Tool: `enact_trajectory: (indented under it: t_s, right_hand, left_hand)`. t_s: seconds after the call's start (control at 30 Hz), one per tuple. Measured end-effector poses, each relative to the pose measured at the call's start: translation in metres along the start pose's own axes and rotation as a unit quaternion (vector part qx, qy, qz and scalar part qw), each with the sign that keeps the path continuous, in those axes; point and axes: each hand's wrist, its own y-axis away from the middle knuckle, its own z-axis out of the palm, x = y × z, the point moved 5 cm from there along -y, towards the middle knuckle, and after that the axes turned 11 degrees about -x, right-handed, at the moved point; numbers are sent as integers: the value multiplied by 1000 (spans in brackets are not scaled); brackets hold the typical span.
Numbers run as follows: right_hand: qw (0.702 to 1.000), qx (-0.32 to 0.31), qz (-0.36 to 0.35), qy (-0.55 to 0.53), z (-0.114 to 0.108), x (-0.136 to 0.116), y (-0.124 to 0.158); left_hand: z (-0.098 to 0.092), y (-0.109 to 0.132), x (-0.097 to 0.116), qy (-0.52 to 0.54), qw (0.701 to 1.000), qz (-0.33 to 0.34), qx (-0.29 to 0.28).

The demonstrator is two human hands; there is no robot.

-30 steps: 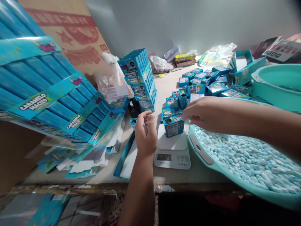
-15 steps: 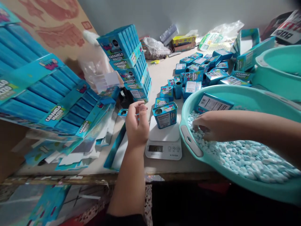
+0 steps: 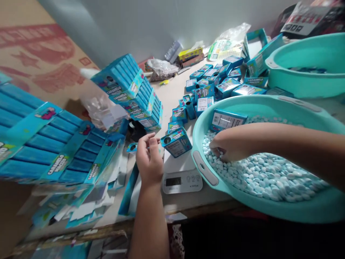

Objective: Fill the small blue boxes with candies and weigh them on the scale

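A blue candy box (image 3: pixel 177 144) with a round hole in its top stands on the white kitchen scale (image 3: pixel 182 182). My left hand (image 3: pixel 149 160) is beside the box, fingers loosely curled and thumb apart, holding nothing; its fingertips are close to the box's left edge, and I cannot tell whether they touch. My right hand (image 3: pixel 229 144) reaches down into a turquoise basin (image 3: pixel 242 208), fingers closed on small pale-blue and white candies (image 3: pixel 272 176). Another blue box (image 3: pixel 228 120) leans inside the basin behind that hand. The scale's display is dark and unreadable.
Filled display packs (image 3: pixel 129 90) are stacked at the back left, with larger packs (image 3: pixel 61 144) at the far left. Several blue boxes (image 3: pixel 226 86) lie piled behind the basin. A second turquoise basin (image 3: pixel 304 84) stands at the back right. Cardboard scraps (image 3: pixel 88 210) lie near the table's left edge.
The camera view has turned and shifted, so the scene appears displaced. My right hand has stayed in the candies, its fingers now more drawn together. My left hand remains beside the box.
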Motion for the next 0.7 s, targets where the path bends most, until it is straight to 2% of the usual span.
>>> enact_trajectory:
  t_s: [0.33,0.4,0.57,0.7]
  right_hand:
    - [1000,2,-15,8,1,1,3]
    - [1000,-3,-12,7,1,2,3]
    - [1000,-12,-18,3,-1,0,6]
    - [1000,-20,-17,1,-1,0,5]
  left_hand:
    - [3,-1,-3,-33,999,0,-12]
    - [5,0,-2,-48,998,11,-36]
    - [16,-1,-5,-52,989,27,-139]
    - [20,-1,-2,-71,984,47,-159]
